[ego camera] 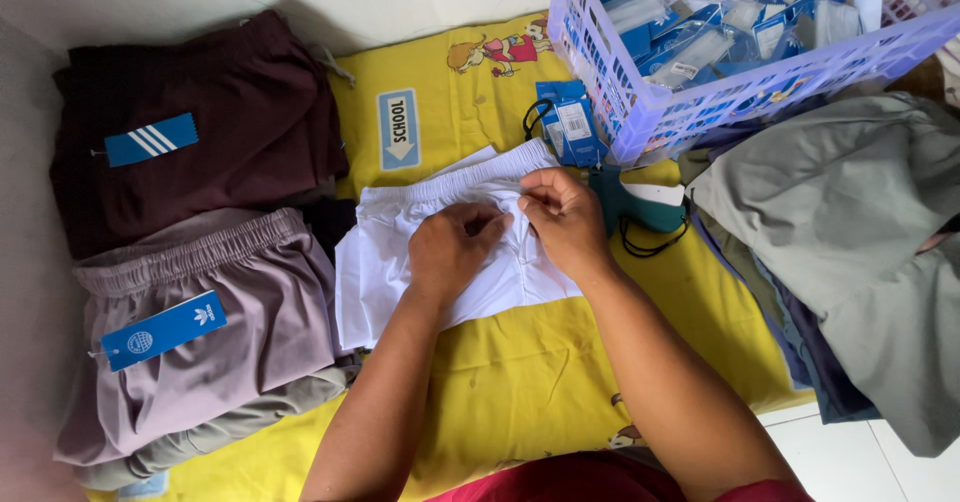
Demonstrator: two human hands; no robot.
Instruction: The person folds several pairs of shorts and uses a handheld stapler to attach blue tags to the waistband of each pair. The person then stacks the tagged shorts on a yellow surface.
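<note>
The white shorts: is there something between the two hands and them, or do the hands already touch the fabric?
Nothing visible is in the way. The left hand and the right hand both rest directly on the white shorts, fingertips meeting near the elastic waistband. The blue hang tags and the lilac basket lie beyond the shorts, not between.
</note>
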